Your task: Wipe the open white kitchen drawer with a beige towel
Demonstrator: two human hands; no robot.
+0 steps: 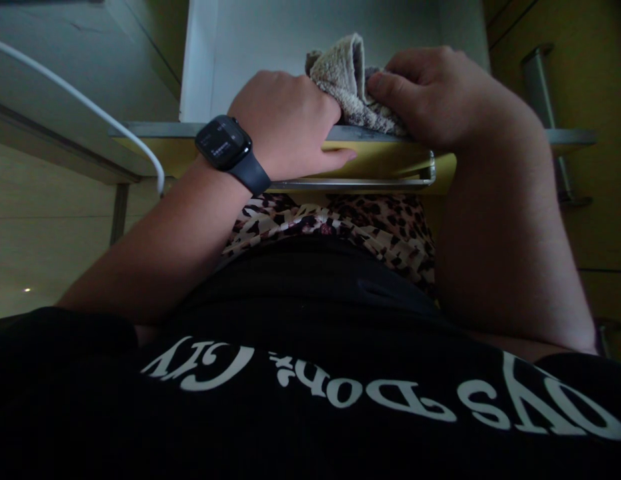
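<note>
Cloth [347,83], beige and nubbly, sits bunched on the top edge of the open drawer [310,40], right between my two hands in the head view. My right hand [440,93] presses down on it, thumb and fingers [385,83] pinching the bunched fabric against the grey rim of the drawer front. My left hand [285,120] rests just beside the cloth, touching its left fold, with the fingers curled over the drawer's edge and the thumb laid along the yellow drawer front [380,163] just above its metal bar handle [355,181]; I wear a dark smartwatch [225,143] on that wrist. The drawer's white inside shows beyond my knuckles. A white cable [90,110] arcs across the left side, over the pale cabinet surface. To the right stands a yellow cabinet with a second metal handle [543,113]. My black printed shirt [310,387] fills the lower part.
</note>
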